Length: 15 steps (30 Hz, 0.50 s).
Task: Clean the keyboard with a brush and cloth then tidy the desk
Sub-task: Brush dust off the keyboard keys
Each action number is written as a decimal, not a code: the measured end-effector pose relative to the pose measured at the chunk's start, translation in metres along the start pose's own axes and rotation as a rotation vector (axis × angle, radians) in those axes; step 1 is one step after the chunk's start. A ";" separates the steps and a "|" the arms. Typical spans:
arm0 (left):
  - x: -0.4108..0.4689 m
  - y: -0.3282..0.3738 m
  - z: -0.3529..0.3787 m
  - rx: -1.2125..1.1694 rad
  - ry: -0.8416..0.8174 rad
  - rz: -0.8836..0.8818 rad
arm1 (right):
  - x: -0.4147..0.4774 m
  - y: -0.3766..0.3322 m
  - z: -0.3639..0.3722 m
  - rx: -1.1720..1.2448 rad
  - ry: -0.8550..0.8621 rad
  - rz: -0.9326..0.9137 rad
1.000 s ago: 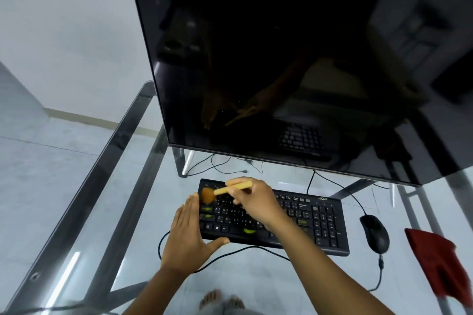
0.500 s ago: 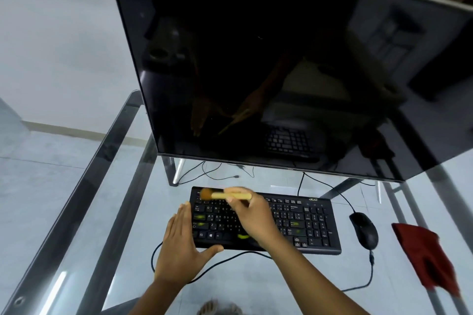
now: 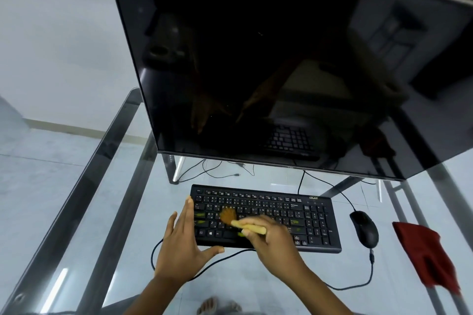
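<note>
In the lower middle of the frame, our right hand (image 3: 276,245) grips the wooden handle of the brush (image 3: 247,226), its brown bristles down on the letter keys at the left of the black keyboard (image 3: 281,203). Our left hand (image 3: 181,245) lies flat, fingers straight, against the keyboard's left end. The red cloth (image 3: 425,253) lies at the lower right on the glass desk (image 3: 294,285), beyond the mouse (image 3: 364,229).
</note>
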<state>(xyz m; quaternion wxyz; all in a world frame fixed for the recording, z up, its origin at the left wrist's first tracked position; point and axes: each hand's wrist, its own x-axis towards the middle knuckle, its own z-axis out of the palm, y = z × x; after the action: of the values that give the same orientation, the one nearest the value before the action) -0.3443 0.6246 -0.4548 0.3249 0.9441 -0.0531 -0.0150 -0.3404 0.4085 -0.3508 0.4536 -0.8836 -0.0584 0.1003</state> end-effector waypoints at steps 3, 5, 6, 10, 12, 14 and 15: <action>-0.001 0.001 -0.002 -0.024 0.001 -0.011 | -0.003 -0.008 0.009 0.059 -0.101 0.035; 0.000 0.003 -0.002 -0.033 0.018 -0.005 | 0.000 -0.008 0.009 0.056 0.020 -0.020; 0.000 0.004 -0.002 -0.036 0.024 -0.006 | 0.001 -0.008 0.009 0.028 0.048 -0.030; 0.000 0.004 -0.004 -0.045 0.025 -0.028 | 0.002 -0.016 0.014 0.064 -0.161 0.056; 0.000 0.004 -0.004 -0.044 0.022 -0.035 | 0.001 -0.020 0.016 0.107 -0.073 0.035; 0.000 0.004 -0.004 -0.036 0.023 -0.030 | 0.001 -0.017 0.017 0.061 -0.019 0.008; 0.000 0.005 -0.003 -0.027 0.016 -0.024 | -0.001 -0.015 0.015 0.043 -0.051 0.038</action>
<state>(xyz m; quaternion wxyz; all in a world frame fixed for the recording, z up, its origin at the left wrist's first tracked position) -0.3450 0.6227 -0.4498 0.3377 0.9404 -0.0388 -0.0122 -0.3455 0.4289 -0.3471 0.4687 -0.8718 -0.0512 0.1328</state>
